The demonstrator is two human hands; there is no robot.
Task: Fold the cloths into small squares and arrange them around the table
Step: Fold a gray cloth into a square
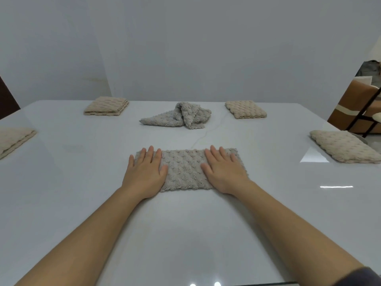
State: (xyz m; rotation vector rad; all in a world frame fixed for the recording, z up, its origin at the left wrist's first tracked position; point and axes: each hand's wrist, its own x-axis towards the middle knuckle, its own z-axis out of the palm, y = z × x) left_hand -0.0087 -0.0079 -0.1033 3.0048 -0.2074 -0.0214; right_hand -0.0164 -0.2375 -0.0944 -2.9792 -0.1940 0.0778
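A plain, pale grey wall (206, 48) is seen behind a glossy white worktop (185, 234), which is crossed by a thin, pale vein (203, 136). Bright strips of reflected light (336, 186) are carried on the worktop's right side, and two small glints (216, 284) at its near edge. A dark brown panel (6, 96) is cut off by the left edge. At the far right, a tan chair (348, 106) with a cream stripe and a black frame is set close beside the worktop's corner.

Both arms were stretched forward — the left hand (144, 172) and the right hand (223, 172) were laid flat, palms down, fingers straight and slightly spread.
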